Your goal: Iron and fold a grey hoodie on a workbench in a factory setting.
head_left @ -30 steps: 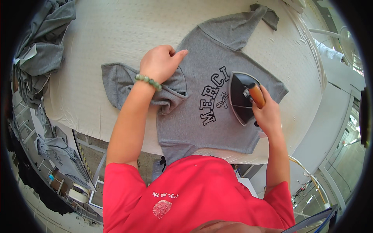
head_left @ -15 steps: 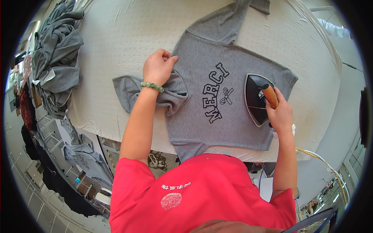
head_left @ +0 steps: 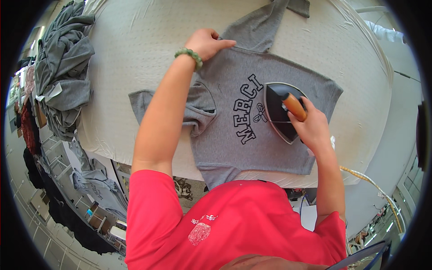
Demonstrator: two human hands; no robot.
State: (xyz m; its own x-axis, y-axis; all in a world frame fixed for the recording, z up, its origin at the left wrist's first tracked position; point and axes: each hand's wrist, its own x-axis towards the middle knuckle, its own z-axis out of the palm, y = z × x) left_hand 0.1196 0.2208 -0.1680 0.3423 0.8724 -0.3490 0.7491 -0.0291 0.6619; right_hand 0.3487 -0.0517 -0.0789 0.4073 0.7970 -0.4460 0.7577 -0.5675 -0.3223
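A grey hooded sweatshirt (head_left: 216, 150) with dark lettering and a small bow on its chest lies spread on the white-covered table (head_left: 130, 49). Its hood is bunched to the left, and one sleeve stretches toward the far side. At the far shoulder, next to that sleeve's seam, my left hand (head_left: 206, 45) grips the fabric edge; its fingertips are partly hidden. My right hand (head_left: 312, 128) is wrapped round the wooden handle of a black iron (head_left: 275, 96). The iron rests on the chest, just right of the lettering and touching the bow's edge in view.
A heap of grey garments (head_left: 67, 72) hangs over the table's left side. Below it is another grey garment (head_left: 101, 184) near racks. A yellowish hose (head_left: 371, 182) and cable run down at the right, beyond the table's edge.
My left hand has moved from beside the hood up to the far shoulder. My right hand has slid the iron left across the chest, from near the hem toward the bow.
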